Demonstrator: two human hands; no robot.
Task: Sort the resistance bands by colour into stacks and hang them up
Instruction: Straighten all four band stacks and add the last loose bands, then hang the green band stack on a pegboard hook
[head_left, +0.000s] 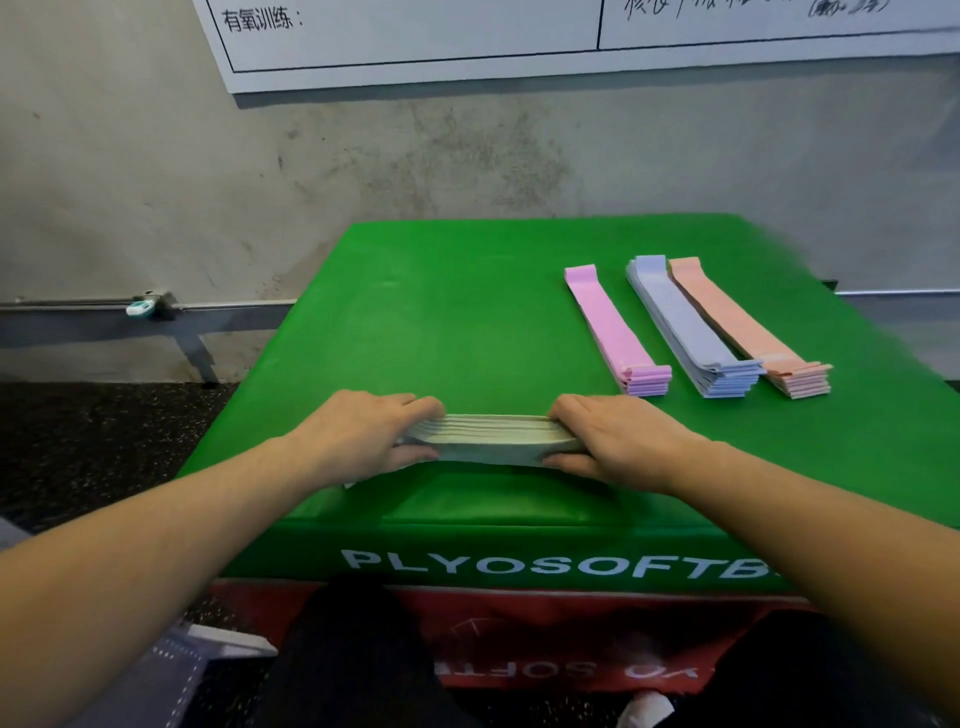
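Head view is looking down on a green foam box (467, 312) set against a grey wall. Near its front edge the person is gripping a pale green stack of bands (493, 439) at both ends: the left hand (363, 431) is curling its fingers over the top with the thumb under the near side, and the right hand (618, 441) is doing the same at the other end. The stack is sagging a little in the middle and seems to be lifting just off the surface. Towards the far right three other stacks are lying side by side: a pink stack (615, 330), then a lilac stack (691, 327) touching a peach stack (743, 325). Sorting looks to be nearly finished, since no loose bands are showing anywhere on the box. Hanging is what remains; no hook or rail is showing from here, so I cannot tell where the stacks are going.
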